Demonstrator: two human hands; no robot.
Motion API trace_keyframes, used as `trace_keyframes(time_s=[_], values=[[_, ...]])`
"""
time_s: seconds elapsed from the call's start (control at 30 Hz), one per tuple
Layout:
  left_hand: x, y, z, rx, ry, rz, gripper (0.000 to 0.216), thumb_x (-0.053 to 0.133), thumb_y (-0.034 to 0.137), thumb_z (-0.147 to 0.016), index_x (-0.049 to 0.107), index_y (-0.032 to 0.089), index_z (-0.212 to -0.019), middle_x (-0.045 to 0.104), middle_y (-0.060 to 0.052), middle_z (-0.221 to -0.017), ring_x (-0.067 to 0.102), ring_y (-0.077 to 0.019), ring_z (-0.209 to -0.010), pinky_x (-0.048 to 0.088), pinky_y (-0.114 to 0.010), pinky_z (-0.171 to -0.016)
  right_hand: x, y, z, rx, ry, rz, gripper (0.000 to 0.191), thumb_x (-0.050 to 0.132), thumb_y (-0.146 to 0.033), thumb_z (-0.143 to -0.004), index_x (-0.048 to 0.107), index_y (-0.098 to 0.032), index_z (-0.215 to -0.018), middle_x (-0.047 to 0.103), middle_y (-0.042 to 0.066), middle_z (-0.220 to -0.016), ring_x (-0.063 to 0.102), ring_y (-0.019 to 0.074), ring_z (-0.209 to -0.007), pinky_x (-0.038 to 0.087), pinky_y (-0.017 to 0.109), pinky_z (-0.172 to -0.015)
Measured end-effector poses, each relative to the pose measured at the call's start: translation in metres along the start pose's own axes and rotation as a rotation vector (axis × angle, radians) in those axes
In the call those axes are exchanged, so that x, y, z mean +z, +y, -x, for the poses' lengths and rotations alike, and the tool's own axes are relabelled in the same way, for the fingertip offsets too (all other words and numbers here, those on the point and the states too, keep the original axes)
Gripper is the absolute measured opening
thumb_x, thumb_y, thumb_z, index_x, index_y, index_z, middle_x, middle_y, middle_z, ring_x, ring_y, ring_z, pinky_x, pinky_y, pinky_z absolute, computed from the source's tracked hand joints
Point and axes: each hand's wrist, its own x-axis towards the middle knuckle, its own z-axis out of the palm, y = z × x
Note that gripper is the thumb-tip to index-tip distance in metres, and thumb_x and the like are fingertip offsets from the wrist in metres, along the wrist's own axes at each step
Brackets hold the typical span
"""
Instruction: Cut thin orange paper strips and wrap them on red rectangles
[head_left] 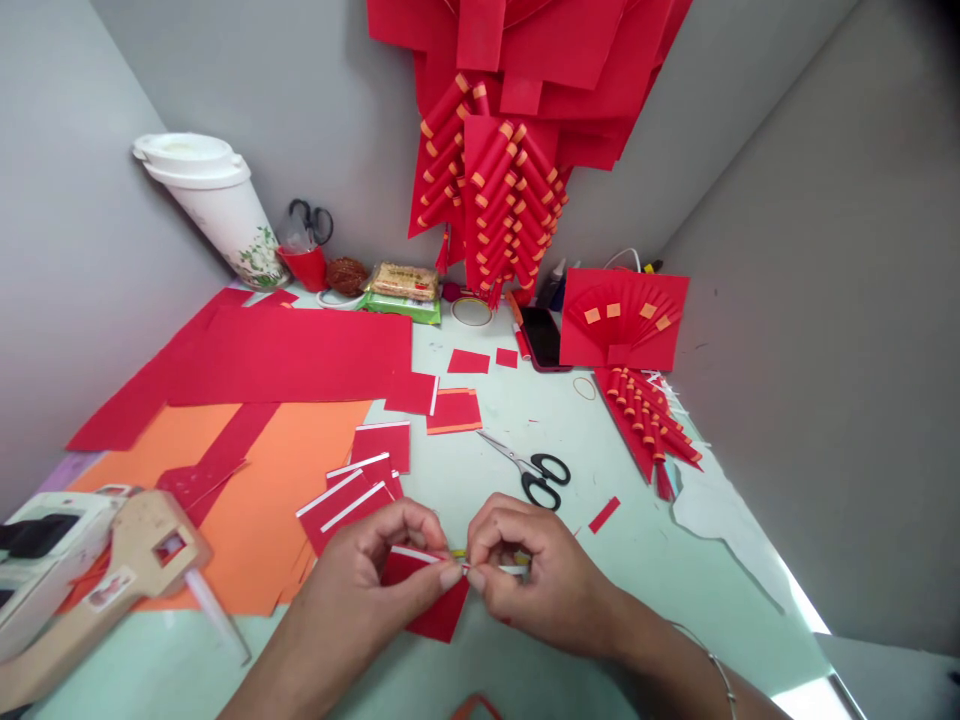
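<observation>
My left hand (382,575) is closed on a small red paper rectangle (435,615), pinching its upper edge, where a white tape strip (415,553) runs. Close against it, my right hand (529,570) pinches at the same corner, its fingers curled round what looks like a roll of white tape (516,569) with a yellowish edge. Most of the roll is hidden by the fingers. Left of my hands lie several red paper pieces (349,495) with white strips along one edge. Black-handled scissors (546,468) rest partly open beyond my right hand.
A hot glue gun (154,550) lies at left on orange paper (247,500), with large red sheets (292,350) behind. A white lidded cup (217,205) and a phone (541,335) stand or lie farther back. Red paper firecracker decorations (510,200) hang on the wall; another (645,415) lies right.
</observation>
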Motion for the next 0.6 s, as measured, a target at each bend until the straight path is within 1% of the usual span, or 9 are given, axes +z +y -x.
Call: trace_keyframes(time_s=[0.13, 0.2, 0.27, 0.33, 0.4, 0.47, 0.53, 0.6], values=[[0.006, 0.007, 0.006, 0.012, 0.013, -0.06, 0.023, 0.078, 0.039, -0.066, 0.063, 0.022, -0.069, 0.06, 0.004, -0.062, 0.048, -0.011, -0.058, 0.036, -0.021, -0.055, -0.002, 0.0, 0.002, 0.01, -0.036, 0.0, 0.01, 0.058, -0.009, -0.069, 0.059, -0.019, -0.07, 0.058, 0.0, -0.08, 0.051, 0.011, -0.068, 0.041, 0.022, -0.06], [0.006, 0.008, 0.006, 0.016, 0.014, -0.054, 0.022, 0.078, 0.039, -0.066, 0.064, 0.022, -0.068, 0.057, 0.005, -0.058, 0.044, -0.01, -0.055, 0.033, -0.021, -0.053, -0.003, 0.0, 0.003, 0.019, -0.056, 0.008, 0.011, 0.058, -0.009, -0.07, 0.061, -0.019, -0.073, 0.059, 0.0, -0.082, 0.052, 0.0109, -0.069, 0.043, 0.023, -0.063], [0.004, 0.005, 0.004, 0.019, 0.007, -0.029, 0.022, 0.077, 0.04, -0.067, 0.063, 0.022, -0.068, 0.056, 0.005, -0.059, 0.044, -0.01, -0.056, 0.033, -0.021, -0.053, -0.004, 0.0, 0.004, 0.029, -0.069, 0.021, 0.011, 0.059, -0.009, -0.072, 0.063, -0.019, -0.076, 0.059, 0.0, -0.084, 0.053, 0.0108, -0.07, 0.044, 0.023, -0.064], [0.001, 0.001, 0.001, 0.022, -0.052, -0.014, 0.022, 0.075, 0.041, -0.07, 0.064, 0.022, -0.071, 0.058, 0.004, -0.064, 0.047, -0.0111, -0.059, 0.035, -0.021, -0.056, -0.005, 0.0, 0.005, 0.032, -0.077, 0.031, 0.013, 0.059, -0.008, -0.072, 0.064, -0.019, -0.078, 0.06, 0.0, -0.085, 0.054, 0.0107, -0.071, 0.044, 0.023, -0.066], [-0.001, -0.003, -0.002, 0.013, -0.141, -0.01, 0.021, 0.073, 0.042, -0.074, 0.065, 0.023, -0.076, 0.06, 0.003, -0.069, 0.05, -0.0121, -0.064, 0.037, -0.021, -0.058, -0.006, 0.0, 0.006, 0.022, -0.08, 0.03, 0.014, 0.059, -0.008, -0.072, 0.064, -0.019, -0.079, 0.06, 0.0, -0.086, 0.055, 0.0106, -0.071, 0.045, 0.022, -0.066], [-0.002, -0.007, -0.004, -0.006, -0.201, -0.03, 0.022, 0.072, 0.043, -0.075, 0.065, 0.022, -0.078, 0.059, 0.003, -0.07, 0.049, -0.0123, -0.065, 0.036, -0.021, -0.058, -0.006, 0.0, 0.006, 0.004, -0.075, 0.029, 0.015, 0.059, -0.008, -0.072, 0.065, -0.019, -0.079, 0.06, 0.0, -0.086, 0.056, 0.0109, -0.072, 0.046, 0.023, -0.067], [-0.003, -0.008, -0.004, -0.006, -0.21, -0.067, 0.023, 0.072, 0.044, -0.076, 0.064, 0.022, -0.076, 0.056, 0.003, -0.068, 0.047, -0.0119, -0.063, 0.035, -0.021, -0.057, -0.007, -0.001, 0.005, -0.016, -0.061, 0.043, 0.015, 0.058, -0.007, -0.073, 0.066, -0.018, -0.079, 0.06, 0.001, -0.086, 0.057, 0.0115, -0.073, 0.046, 0.023, -0.067], [-0.004, -0.009, -0.004, 0.036, -0.213, -0.091, 0.024, 0.071, 0.044, -0.077, 0.063, 0.022, -0.073, 0.058, 0.002, -0.074, 0.05, -0.013, -0.067, 0.038, -0.022, -0.06, -0.009, -0.002, 0.005, -0.033, -0.056, 0.059, 0.017, 0.057, -0.008, -0.074, 0.068, -0.018, -0.082, 0.061, 0.001, -0.085, 0.057, 0.0119, -0.074, 0.045, 0.022, -0.066]])
